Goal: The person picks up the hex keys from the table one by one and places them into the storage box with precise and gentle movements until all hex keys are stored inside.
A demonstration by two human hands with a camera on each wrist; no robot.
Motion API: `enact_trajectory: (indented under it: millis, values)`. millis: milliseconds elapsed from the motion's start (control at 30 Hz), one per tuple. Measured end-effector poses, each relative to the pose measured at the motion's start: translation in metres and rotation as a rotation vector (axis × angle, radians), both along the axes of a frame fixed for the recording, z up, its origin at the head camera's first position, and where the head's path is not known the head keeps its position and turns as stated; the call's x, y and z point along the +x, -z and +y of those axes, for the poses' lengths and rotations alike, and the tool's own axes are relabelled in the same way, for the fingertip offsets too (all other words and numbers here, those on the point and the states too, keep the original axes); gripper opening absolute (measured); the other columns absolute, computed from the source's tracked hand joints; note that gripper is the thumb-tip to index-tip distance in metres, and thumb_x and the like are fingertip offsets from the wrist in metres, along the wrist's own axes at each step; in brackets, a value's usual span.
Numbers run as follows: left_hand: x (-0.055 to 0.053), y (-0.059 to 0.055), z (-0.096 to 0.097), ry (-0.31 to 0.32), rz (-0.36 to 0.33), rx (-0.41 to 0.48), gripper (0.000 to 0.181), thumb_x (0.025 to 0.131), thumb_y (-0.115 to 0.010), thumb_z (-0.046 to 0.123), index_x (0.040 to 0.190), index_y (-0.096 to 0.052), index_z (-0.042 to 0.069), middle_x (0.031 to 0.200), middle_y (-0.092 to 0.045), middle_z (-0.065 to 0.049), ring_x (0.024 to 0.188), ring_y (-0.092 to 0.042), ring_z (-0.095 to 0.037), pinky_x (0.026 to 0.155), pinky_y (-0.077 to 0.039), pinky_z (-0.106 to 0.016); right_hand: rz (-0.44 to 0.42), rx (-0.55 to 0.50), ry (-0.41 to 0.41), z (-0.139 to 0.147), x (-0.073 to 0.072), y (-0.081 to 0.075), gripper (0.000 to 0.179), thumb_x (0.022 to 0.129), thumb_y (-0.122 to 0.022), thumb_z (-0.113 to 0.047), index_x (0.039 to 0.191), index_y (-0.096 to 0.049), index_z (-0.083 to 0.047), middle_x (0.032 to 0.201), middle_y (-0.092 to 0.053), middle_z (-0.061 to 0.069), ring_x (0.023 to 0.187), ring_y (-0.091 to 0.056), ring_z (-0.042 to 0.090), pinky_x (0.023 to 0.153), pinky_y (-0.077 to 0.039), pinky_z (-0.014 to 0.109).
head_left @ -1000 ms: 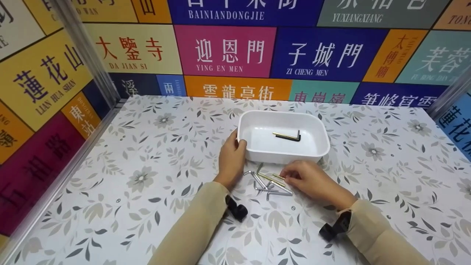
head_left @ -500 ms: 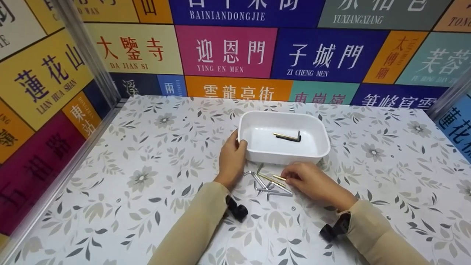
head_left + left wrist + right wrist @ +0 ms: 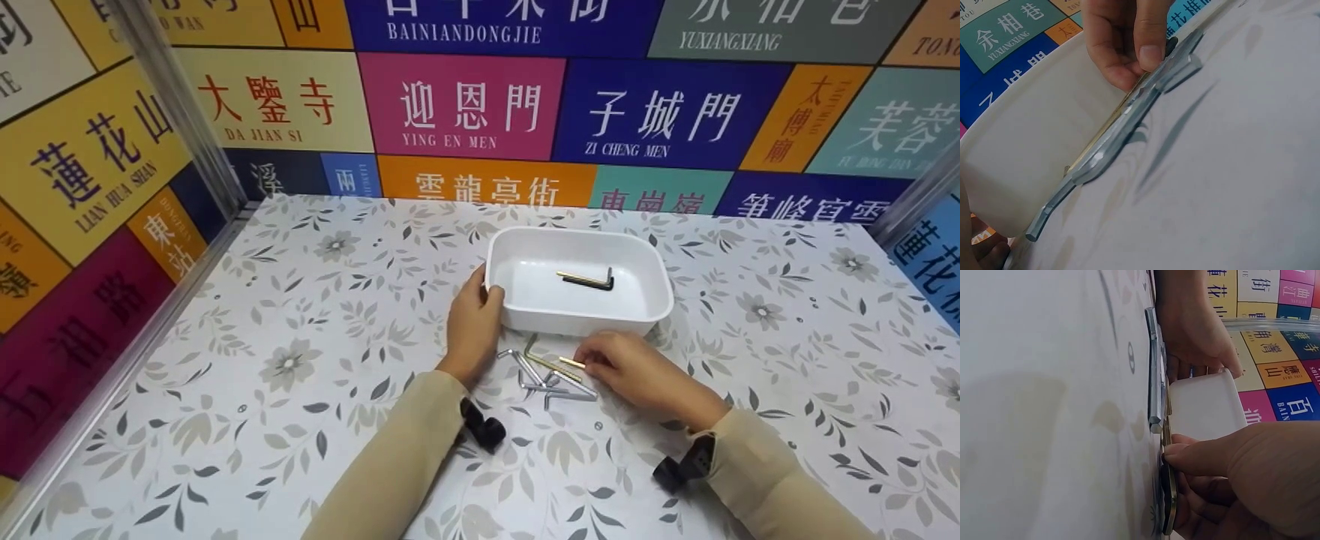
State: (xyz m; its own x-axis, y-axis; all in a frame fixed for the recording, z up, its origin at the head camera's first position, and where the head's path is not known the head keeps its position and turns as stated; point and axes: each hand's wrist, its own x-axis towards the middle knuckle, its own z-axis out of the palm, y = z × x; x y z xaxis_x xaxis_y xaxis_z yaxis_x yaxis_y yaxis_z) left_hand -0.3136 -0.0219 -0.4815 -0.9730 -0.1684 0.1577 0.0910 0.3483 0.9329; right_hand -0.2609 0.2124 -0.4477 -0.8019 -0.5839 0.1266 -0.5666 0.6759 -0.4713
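Note:
A white plastic tub (image 3: 574,321) stands on the table, and my left hand (image 3: 474,324) grips its left end with the thumb at the rim. Inside lie a black hex key (image 3: 591,283) and a gold one beside it. My right hand (image 3: 630,371), just in front of the tub, pinches a gold hex key (image 3: 572,362) between thumb and fingers; its shaft sticks out leftward. Thumb and key also show in the right wrist view. Several silver hex keys (image 3: 559,391) lie crossed in a loose pile between the hands, with a brass-coloured hex key (image 3: 550,360) among them.
The table (image 3: 300,450) has a leaf-and-flower print. Panels with large printed characters (image 3: 457,105) rise behind it and at the sides. A metal frame post (image 3: 187,112) stands at the left corner. Both wrists carry small black cameras (image 3: 679,466).
My right hand has shifted very slightly toward me and to the right, with the gold hex key in its fingers. My left hand and the tub have stayed put.

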Motion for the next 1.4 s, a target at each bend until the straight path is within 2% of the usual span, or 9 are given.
enact_trajectory:
  millis: [600,833,1033,1400]
  values:
    - [0.0019,-0.0001,0.0005,-0.001,-0.011,-0.007,0.055,0.098,-0.049,0.026,0.151,-0.048,0.015,0.15,-0.056,-0.007,0.139,-0.053,-0.021,0.119,-0.039,-0.037,0.006,0.001,-0.031,0.0001,-0.0001,0.0027,0.013,0.088,-0.069,-0.001,0.095,-0.074,-0.01,0.085,-0.066,-0.001,0.081,-0.059,0.009,0.076,-0.052,0.028]
    - [0.0029,0.0008,-0.0017,0.01,0.014,-0.032,0.056,0.097,-0.045,0.029,0.152,-0.048,0.015,0.144,-0.061,-0.009,0.125,-0.061,-0.02,0.111,-0.046,-0.04,0.004,0.011,-0.048,-0.0023,-0.0007,-0.0002,0.012,0.088,-0.068,0.0,0.094,-0.074,-0.009,0.083,-0.064,-0.002,0.077,-0.055,0.007,0.071,-0.049,0.025]
    - [0.0029,-0.0006,-0.0017,0.007,-0.003,-0.02,0.055,0.098,-0.046,0.027,0.152,-0.047,0.014,0.149,-0.057,-0.008,0.136,-0.055,-0.022,0.117,-0.041,-0.038,-0.006,0.014,-0.062,-0.0019,-0.0011,0.0006,0.012,0.088,-0.069,-0.001,0.094,-0.074,-0.01,0.082,-0.065,-0.002,0.077,-0.056,0.006,0.071,-0.05,0.026]
    - [0.0024,-0.0021,-0.0009,-0.006,-0.027,-0.013,0.057,0.096,-0.046,0.032,0.152,-0.048,0.018,0.15,-0.056,-0.005,0.139,-0.053,-0.02,0.119,-0.039,-0.036,-0.007,0.016,-0.063,-0.0006,-0.002,0.001,0.013,0.088,-0.069,-0.001,0.095,-0.074,-0.011,0.086,-0.066,-0.002,0.08,-0.058,0.008,0.074,-0.051,0.028]
